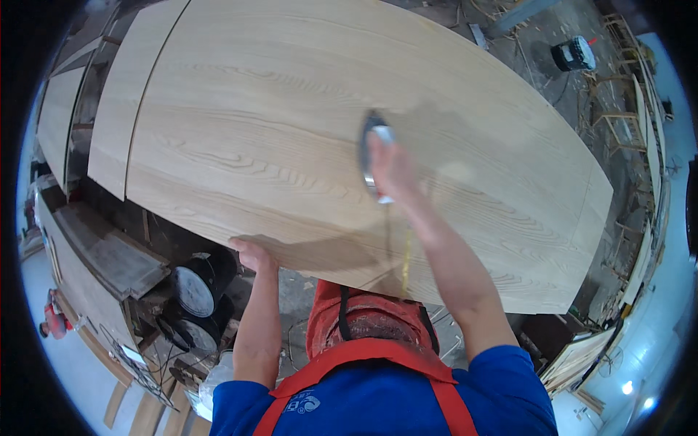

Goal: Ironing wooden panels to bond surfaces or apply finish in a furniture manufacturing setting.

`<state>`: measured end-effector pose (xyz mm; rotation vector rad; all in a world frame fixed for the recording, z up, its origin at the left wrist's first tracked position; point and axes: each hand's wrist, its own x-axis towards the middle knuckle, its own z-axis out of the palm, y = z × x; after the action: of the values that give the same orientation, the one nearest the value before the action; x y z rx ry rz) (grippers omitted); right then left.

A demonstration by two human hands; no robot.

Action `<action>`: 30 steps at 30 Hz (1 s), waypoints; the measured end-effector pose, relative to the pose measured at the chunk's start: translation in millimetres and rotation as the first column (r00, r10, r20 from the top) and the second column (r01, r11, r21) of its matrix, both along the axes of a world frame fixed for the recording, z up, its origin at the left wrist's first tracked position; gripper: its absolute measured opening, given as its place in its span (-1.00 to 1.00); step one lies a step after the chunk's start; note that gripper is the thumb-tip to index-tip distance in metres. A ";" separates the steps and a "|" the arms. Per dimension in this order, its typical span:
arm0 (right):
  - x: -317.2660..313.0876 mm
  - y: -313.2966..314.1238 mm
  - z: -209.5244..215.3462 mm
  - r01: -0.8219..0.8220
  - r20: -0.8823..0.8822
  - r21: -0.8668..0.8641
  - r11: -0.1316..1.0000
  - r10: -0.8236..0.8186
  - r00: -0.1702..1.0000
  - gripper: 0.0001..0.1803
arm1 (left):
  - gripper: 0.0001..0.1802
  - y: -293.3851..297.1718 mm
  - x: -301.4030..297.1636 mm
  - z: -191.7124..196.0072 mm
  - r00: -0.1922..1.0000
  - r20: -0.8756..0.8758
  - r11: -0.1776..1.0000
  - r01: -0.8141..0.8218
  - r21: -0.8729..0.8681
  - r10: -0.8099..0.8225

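Note:
A large pale wood-grain panel point(240, 123) spreads out in front of me. My right hand point(392, 171), smeared by motion, is closed around a hand-held tool point(369, 156) on the panel's surface. The tool has a dark, rounded outer side and white and silver parts; blur and my hand hide its exact kind. My left hand point(256, 256) holds the panel's near edge at the left, its fingers bent at the rim and partly hidden. A thin yellow strip point(406, 263) lies on the panel below my right hand.
Dark buckets point(195, 291) stand below the panel's near left edge, beside a wooden bench-like piece point(109, 251). A narrower board point(134, 94) adjoins the panel's left side. Another bucket point(573, 54) and wooden frames point(622, 131) stand at the right. A person point(54, 317) is far left.

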<state>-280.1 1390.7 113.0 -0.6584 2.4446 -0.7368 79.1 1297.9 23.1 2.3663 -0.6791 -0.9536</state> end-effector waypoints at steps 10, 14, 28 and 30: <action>87.6 -150.4 20.0 -0.371 0.164 -0.313 0.874 0.435 0.885 -0.43 | 0.20 -1.0 -4.1 -2.7 0.979 -0.173 0.994 -0.112 0.003 0.111; 55.8 -82.2 17.9 -0.396 0.059 -0.282 0.874 0.428 0.902 -0.46 | 0.17 3.9 -4.8 6.2 0.984 -0.170 0.999 -0.047 0.009 0.047; -176.8 390.3 21.5 0.249 -0.026 -0.088 0.965 -0.252 0.967 -0.20 | -0.09 158.8 69.5 18.7 0.896 0.278 0.935 0.354 0.018 -0.345; -216.6 478.7 -6.7 0.316 -0.202 0.044 0.948 -0.301 0.932 -0.19 | -0.15 186.5 37.5 26.1 0.796 0.413 0.876 0.483 0.005 -0.442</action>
<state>-496.7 1869.4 106.3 -0.3301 2.7800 -0.7218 116.6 1484.4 49.2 2.3669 -1.4906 -0.5807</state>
